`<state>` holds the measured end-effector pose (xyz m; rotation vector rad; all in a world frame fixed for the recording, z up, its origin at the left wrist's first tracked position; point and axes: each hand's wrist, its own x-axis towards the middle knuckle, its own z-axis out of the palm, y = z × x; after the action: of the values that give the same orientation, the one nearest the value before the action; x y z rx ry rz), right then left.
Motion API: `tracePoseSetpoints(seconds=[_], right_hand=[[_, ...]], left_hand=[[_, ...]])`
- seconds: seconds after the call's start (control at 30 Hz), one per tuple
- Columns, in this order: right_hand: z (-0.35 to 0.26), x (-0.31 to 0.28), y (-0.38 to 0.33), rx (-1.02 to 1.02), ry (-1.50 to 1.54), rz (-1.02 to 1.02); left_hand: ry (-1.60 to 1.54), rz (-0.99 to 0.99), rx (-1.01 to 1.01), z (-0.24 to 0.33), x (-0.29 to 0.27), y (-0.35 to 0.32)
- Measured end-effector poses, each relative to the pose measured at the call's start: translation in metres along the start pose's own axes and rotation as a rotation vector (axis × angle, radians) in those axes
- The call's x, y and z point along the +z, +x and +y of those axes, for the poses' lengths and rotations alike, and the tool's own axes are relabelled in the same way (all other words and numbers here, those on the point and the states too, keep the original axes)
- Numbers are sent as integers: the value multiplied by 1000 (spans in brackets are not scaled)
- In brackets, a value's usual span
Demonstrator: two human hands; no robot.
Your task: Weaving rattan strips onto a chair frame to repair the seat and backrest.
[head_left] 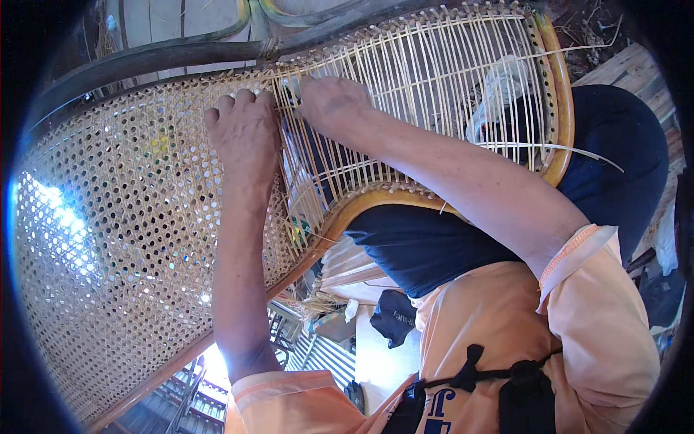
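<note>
A curved wooden frame [561, 94] carries cane work in front of me. On its left is a finished panel of open hexagonal cane weave [137, 188]; on the right, pale cane strands [434, 65] run mostly upright with a few crossing ones. My left hand [246, 134] rests at the edge of the dense weave, knuckles up and fingers curled, their tips hidden. Just right of it, my right hand [332, 105] is closed with bent fingers at the strands where the weave ends. It appears to pinch a thin cane strand, though its fingertips are partly hidden.
Loose cane ends [593, 155] stick out past the frame's right side. A dark curved rail [159, 58] runs along the far edge. Beneath the strands lies a whitish crumpled piece [506, 79]. My dark-trousered leg [614, 159] is beside the frame; a black cloth item [393, 318] lies below.
</note>
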<state>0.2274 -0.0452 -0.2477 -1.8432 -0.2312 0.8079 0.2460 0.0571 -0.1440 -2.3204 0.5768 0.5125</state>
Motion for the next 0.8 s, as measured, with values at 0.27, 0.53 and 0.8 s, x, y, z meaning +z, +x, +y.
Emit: tracePoseSetpoints(seconds=[0.27, 0.53, 0.8], right_hand=[[-4, -5, -22, 94, 76, 30], [-14, 4, -18, 190, 51, 105], [-14, 17, -14, 163, -100, 193]], left_hand=[[5, 29, 79, -9, 1, 6], [46, -77, 182, -13, 1, 14], [208, 0, 125, -62, -30, 27]])
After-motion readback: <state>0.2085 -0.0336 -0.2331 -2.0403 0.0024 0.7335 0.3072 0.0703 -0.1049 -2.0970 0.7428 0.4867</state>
